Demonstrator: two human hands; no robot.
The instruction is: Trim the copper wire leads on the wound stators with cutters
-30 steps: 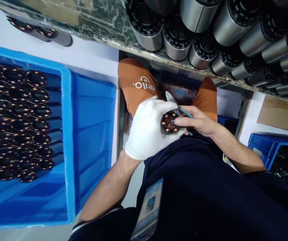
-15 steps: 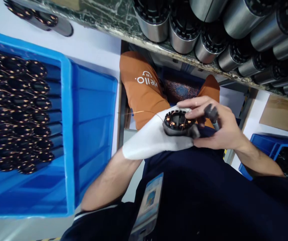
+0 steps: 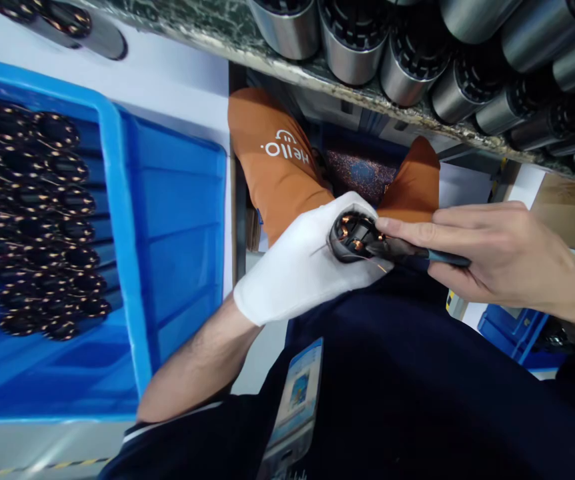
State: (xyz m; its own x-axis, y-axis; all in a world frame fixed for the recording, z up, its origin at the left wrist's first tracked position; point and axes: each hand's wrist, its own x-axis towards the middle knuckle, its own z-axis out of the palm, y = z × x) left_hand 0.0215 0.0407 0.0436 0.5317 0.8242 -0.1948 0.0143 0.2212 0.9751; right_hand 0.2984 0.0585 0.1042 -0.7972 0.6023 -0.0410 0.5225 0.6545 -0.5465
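Note:
A black ring-shaped part with copper windings (image 3: pixel 347 240) is held in my left hand (image 3: pixel 302 260), which wears a white glove and wraps round its side, with the open end facing up. My bare right hand (image 3: pixel 497 247) grips a dark hand tool with slim jaws (image 3: pixel 417 252), perhaps pliers or cutters. The tool's tip touches or lies over the ring's right inner edge, by a copper coil. My right index finger reaches along the tool to the rim. A thin copper wire end sticks out below the tip.
On the left, a blue crate (image 3: pixel 125 247) holds many similar copper-wound parts (image 3: pixel 32 200). Metal cylinders with black slotted ends (image 3: pixel 352 60) stand on the shelf (image 3: pixel 207 50) along the top. A cardboard box (image 3: pixel 567 210) and a blue bin (image 3: pixel 507 327) lie at the right.
My right hand has moved right and turned, and the tool now points left into the ring. The part has tilted in my left hand. The view has shifted slightly.

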